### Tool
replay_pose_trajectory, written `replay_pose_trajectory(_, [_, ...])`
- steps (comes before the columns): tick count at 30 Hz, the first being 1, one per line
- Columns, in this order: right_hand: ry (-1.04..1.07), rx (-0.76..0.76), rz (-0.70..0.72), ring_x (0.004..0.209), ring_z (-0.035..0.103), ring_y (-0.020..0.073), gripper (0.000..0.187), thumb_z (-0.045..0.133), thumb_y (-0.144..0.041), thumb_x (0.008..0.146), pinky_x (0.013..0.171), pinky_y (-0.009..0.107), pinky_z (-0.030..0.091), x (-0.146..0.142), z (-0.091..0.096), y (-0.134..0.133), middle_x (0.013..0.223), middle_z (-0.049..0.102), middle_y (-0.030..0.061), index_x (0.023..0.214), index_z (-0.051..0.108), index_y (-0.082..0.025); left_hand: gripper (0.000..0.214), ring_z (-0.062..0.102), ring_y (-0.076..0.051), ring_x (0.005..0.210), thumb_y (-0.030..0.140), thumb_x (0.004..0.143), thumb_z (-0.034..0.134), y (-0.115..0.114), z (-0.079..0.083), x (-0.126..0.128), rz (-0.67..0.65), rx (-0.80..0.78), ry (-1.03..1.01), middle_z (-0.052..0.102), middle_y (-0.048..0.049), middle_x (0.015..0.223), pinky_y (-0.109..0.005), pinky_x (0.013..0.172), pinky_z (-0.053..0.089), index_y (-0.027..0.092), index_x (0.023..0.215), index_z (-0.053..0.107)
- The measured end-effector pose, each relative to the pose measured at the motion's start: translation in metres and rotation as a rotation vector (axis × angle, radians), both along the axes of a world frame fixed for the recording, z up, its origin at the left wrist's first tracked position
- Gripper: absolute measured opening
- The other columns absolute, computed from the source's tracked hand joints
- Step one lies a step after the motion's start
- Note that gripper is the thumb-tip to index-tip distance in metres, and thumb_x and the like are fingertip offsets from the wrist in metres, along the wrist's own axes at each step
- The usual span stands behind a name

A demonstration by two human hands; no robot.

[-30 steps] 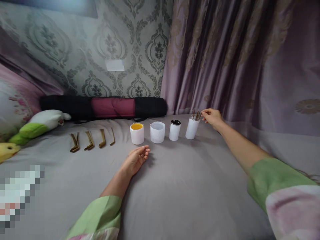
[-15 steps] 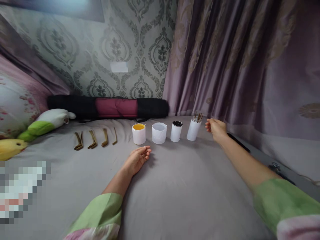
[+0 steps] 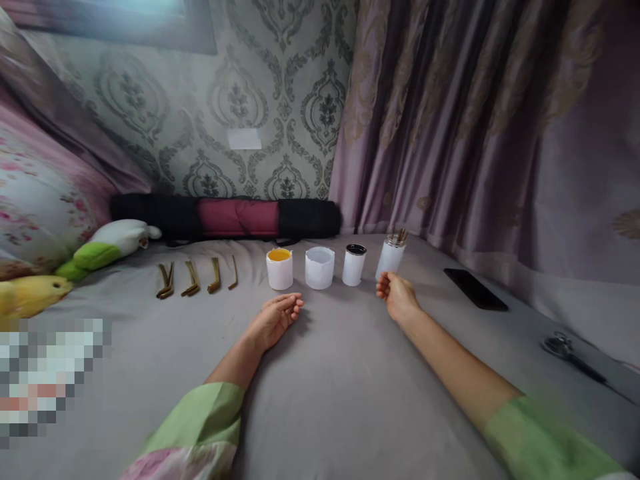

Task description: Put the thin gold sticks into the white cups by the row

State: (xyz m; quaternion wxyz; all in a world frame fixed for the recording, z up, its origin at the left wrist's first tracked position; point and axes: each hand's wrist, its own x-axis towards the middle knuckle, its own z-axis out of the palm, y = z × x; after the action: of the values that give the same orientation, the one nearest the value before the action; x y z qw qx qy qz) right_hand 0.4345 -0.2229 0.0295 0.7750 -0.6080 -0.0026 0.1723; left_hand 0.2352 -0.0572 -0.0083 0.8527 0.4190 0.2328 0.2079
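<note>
Right hand (image 3: 399, 293): raised before the foot of the tall container; contact cannot be told. Grip narrow, fingers curled in toward the thumb; whether anything lies within cannot be told.

Left hand (image 3: 280, 317): resting on the grey sheet (image 3: 320, 393), in front of the yellow-lined cup. Grip slack, fingers loosely bent, holding nothing.

Containers, four, white outside, upright, in a row, left to right: yellow-lined cup (image 3: 280, 275); pale-lined cup (image 3: 320, 275); black-lined can (image 3: 353, 270), narrower, with shiny rim; tall container (image 3: 392, 256), slim, shiny-rimmed, with brown sticks (image 3: 401, 235) projecting from its mouth.

Bent brown pieces, straw-like, lying left of the row in a line: first group (image 3: 165, 280), spread in a V; second group (image 3: 191, 280); third group (image 3: 214, 276), closely gathered; single piece (image 3: 233, 273), nearest the cups.

Right side: black phone (image 3: 475, 289), lying flat; beyond it, toward the viewer, a dark corded implement (image 3: 570, 353) with round head.

Rear: long black-and-maroon bag (image 3: 240, 219) along the patterned wall (image 3: 240, 100).
</note>
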Motion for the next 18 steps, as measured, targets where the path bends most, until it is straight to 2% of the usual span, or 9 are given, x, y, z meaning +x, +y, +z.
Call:
replay_pose_trajectory(5, [0.049, -0.025, 0.083, 0.039, 0.049, 0.0062, 0.019, 0.043, -0.023, 0.082, 0.036, 0.017, 0.037, -0.023, -0.018, 0.018, 0.051, 0.055, -0.0027, 0.068, 0.054, -0.017, 0.012, 0.056, -0.007, 0.056, 0.001, 0.077, 0.052, 0.0, -0.001, 0.0, 0.006, 0.005, 0.001, 0.061, -0.0073, 0.072, -0.017, 0.053, 0.047, 0.007, 0.084, 0.059])
replay_pose_trajectory(10, [0.043, -0.058, 0.139, 0.038, 0.048, 0.0057, 0.019, 0.043, -0.023, 0.081, 0.035, 0.017, 0.036, -0.037, -0.026, 0.035, 0.053, 0.054, -0.0029, 0.067, 0.055, -0.016, 0.012, 0.056, -0.007, 0.057, 0.001, 0.076, 0.054, 0.0, -0.001, 0.001, 0.01, 0.008, 0.009, 0.061, -0.0073, 0.072, -0.017, 0.054, 0.047, 0.007, 0.084, 0.059])
replay_pose_trajectory(14, [-0.03, -0.075, 0.178, 0.039, 0.048, 0.0053, 0.017, 0.046, -0.024, 0.078, 0.033, 0.016, 0.034, -0.044, -0.03, 0.045, 0.052, 0.053, -0.0035, 0.067, 0.056, -0.016, 0.011, 0.056, -0.007, 0.057, 0.001, 0.075, 0.054, 0.0, -0.001, 0.001, 0.007, 0.016, 0.011, 0.061, -0.0072, 0.072, -0.016, 0.054, 0.046, 0.007, 0.084, 0.059])
replay_pose_trajectory(18, [-0.188, -0.149, 0.205, 0.038, 0.046, 0.0055, 0.017, 0.049, -0.029, 0.076, 0.032, 0.016, 0.033, -0.048, -0.039, 0.049, 0.051, 0.052, -0.0043, 0.066, 0.055, -0.017, 0.01, 0.055, -0.006, 0.055, 0.002, 0.075, 0.055, 0.0, -0.004, 0.002, -0.01, 0.037, -0.005, 0.061, -0.0077, 0.071, -0.016, 0.051, 0.044, 0.007, 0.082, 0.059])
